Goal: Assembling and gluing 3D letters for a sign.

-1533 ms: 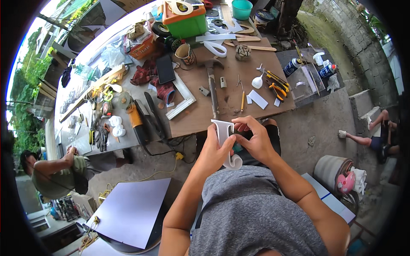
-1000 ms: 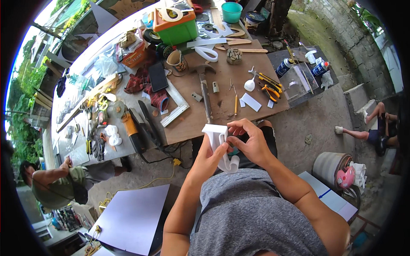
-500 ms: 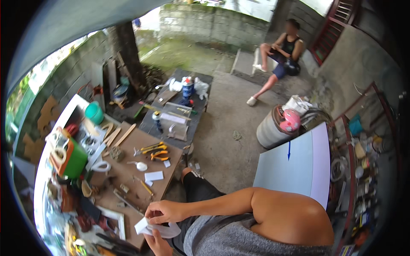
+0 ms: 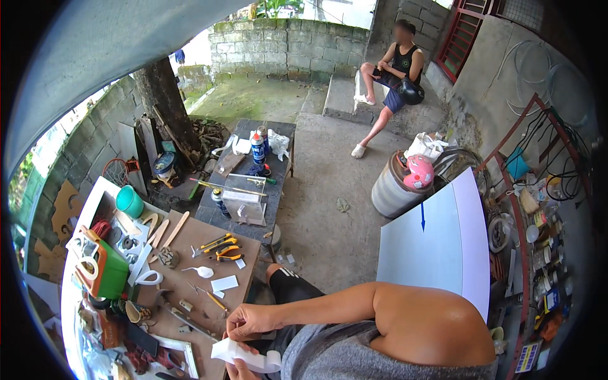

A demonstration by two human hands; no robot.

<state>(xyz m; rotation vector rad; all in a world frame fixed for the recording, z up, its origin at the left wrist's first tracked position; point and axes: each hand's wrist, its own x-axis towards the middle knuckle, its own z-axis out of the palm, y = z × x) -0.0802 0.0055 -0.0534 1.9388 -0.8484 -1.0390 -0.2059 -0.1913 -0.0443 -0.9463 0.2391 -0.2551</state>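
Low in the view, over the workbench edge by my lap, both hands are at a white strip, which looks like paper or thin plastic and curls into a loop at its right end. My left hand, mostly cut off by the lower edge, grips the strip from below, thumb on its face. Above it, my right hand is closed in a pinch at the strip's upper edge; the fingertips partly hide what they hold. Beside the hands on the workbench lie a thin yellow tool and a long metal tool.
Orange-handled pliers, white cards, a white spoon and wooden sticks lie on the bench. A green box stands left. Beyond are a dark table with spray cans, a drum and a seated person.
My view has shifted, so the surroundings sit differently. The strip now lies flatter with its curled end spread to the right, and my right hand has come slightly away from my left.
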